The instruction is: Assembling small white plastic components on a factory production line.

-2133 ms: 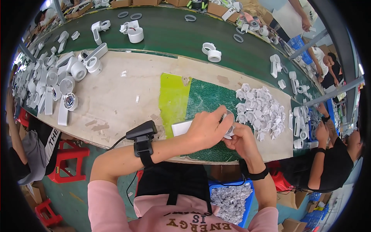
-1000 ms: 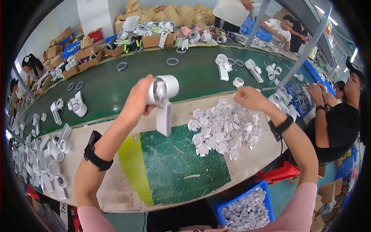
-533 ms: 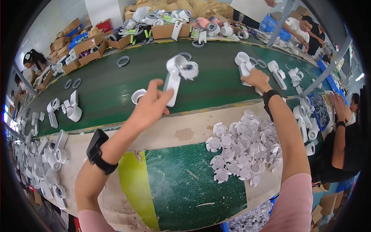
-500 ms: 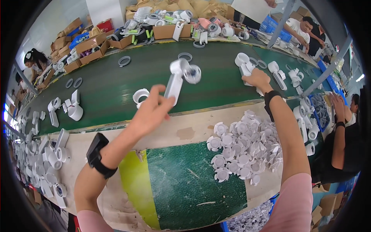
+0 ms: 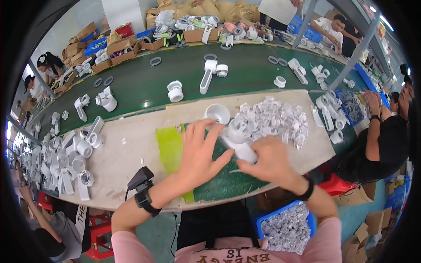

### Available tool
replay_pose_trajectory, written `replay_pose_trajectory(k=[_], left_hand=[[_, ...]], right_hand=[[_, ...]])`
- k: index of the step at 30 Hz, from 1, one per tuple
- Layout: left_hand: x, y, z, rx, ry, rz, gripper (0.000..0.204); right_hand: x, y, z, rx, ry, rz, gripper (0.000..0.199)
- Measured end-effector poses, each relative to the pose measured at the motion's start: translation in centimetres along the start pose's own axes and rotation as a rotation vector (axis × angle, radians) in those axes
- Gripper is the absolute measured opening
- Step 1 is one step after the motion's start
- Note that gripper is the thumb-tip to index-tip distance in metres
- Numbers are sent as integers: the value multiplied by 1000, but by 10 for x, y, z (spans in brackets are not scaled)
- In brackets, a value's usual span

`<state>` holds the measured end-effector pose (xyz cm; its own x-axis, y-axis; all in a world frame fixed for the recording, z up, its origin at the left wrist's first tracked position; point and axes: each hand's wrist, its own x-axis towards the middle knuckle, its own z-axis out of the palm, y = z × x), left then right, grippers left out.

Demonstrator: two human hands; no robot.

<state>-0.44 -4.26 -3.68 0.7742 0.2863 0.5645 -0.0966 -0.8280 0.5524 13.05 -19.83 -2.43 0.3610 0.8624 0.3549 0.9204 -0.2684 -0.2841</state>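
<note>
A white plastic housing with a long handle (image 5: 244, 151) is held over the green mat (image 5: 210, 186) by my right hand (image 5: 274, 162), whose thumb and fingers close round the handle end. The round, ribbed head of this part points away from me and is slightly blurred. My left hand (image 5: 199, 151) is beside it with the fingers spread, the thumb close to the handle. A white round cup (image 5: 217, 114) sits just beyond my left fingertips; whether they touch it I cannot tell. Right behind the housing lies a heap of small white finned caps (image 5: 280, 120).
Beyond the table runs a green conveyor belt (image 5: 149, 85) carrying white handled parts (image 5: 209, 76) and grey rings (image 5: 155, 61). More white housings (image 5: 66, 160) pile up on the left. A blue crate of small parts (image 5: 287, 228) stands below the table edge. A co-worker (image 5: 372, 136) sits at the right.
My hands have come back from the belt to the mat. The right hand has brought a white handled housing with it. A white cup now sits by the heap, and my view has tilted down.
</note>
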Motion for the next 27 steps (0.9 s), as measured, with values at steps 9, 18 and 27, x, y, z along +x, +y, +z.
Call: replay_pose_trajectory(k=[9, 18, 27], left_hand=[[-32, -24, 29, 425, -113, 43, 65], [-31, -20, 43, 388, -167, 32, 63], [-14, -46, 36, 320, -183, 21, 57]], right_hand=[[-61, -49, 64, -9, 67, 78, 42], [-27, 32, 31, 24, 77, 65, 32], [-10, 56, 51, -73, -185, 25, 44]])
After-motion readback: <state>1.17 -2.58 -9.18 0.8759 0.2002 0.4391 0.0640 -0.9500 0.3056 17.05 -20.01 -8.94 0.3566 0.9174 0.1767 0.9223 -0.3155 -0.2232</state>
